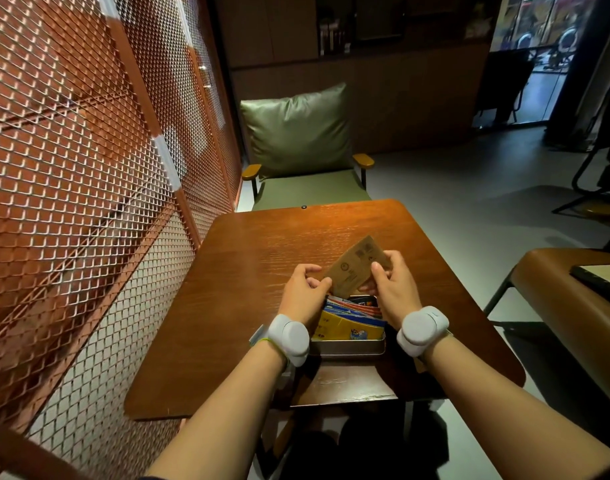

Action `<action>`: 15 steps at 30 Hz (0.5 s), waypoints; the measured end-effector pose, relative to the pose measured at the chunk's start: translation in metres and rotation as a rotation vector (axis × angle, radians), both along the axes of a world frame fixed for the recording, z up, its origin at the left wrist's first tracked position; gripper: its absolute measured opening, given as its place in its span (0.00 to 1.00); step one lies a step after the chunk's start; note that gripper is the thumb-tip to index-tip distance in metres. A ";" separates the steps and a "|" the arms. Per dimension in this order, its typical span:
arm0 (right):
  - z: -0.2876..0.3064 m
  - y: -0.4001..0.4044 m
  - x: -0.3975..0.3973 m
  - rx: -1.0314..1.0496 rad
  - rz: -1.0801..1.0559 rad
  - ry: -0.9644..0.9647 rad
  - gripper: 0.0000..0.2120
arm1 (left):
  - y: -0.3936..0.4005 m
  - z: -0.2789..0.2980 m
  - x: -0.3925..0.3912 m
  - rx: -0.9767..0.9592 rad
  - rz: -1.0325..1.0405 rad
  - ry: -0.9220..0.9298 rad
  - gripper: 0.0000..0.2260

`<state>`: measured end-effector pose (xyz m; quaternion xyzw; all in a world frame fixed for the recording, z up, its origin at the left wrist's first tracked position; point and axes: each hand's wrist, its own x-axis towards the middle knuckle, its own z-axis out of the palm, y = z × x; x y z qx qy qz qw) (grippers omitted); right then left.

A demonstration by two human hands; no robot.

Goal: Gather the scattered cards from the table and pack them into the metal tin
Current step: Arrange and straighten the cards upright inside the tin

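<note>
Both hands meet over the metal tin, which sits on the wooden desk close to the person's edge, between the two wrists. The left hand pinches the lower left corner of a brown card between thumb and fingertips; the right hand pinches its right side, thumb on the near face. The card stands tilted, its long axis running from low left to high right, its lower edge just above the colourful cards already stacked in the tin. So the tin lies straight below and slightly nearer the person than the card, and both hands are about equally close to it. I judge that the card must turn level and drop down onto the stack. No loose cards show elsewhere on the desk.
</note>
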<state>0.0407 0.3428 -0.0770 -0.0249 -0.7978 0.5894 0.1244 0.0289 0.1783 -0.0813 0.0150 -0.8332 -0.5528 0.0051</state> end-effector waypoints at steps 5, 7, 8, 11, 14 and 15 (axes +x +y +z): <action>-0.008 0.007 0.003 -0.001 0.081 -0.103 0.06 | 0.000 0.006 -0.001 -0.015 0.017 -0.188 0.17; -0.008 0.007 0.004 0.029 0.124 -0.146 0.08 | 0.001 0.010 -0.001 -0.025 0.002 -0.222 0.08; -0.007 0.007 0.004 0.086 0.149 -0.161 0.09 | 0.002 0.012 -0.001 -0.041 -0.005 -0.215 0.04; 0.000 0.009 0.003 0.191 0.186 -0.151 0.12 | 0.001 0.015 -0.003 -0.154 -0.006 -0.150 0.03; 0.009 0.015 0.000 0.252 0.190 -0.085 0.12 | 0.000 0.019 -0.002 -0.278 -0.034 -0.075 0.03; 0.011 0.017 -0.002 0.305 0.217 -0.064 0.13 | -0.001 0.020 -0.002 -0.298 -0.064 -0.071 0.04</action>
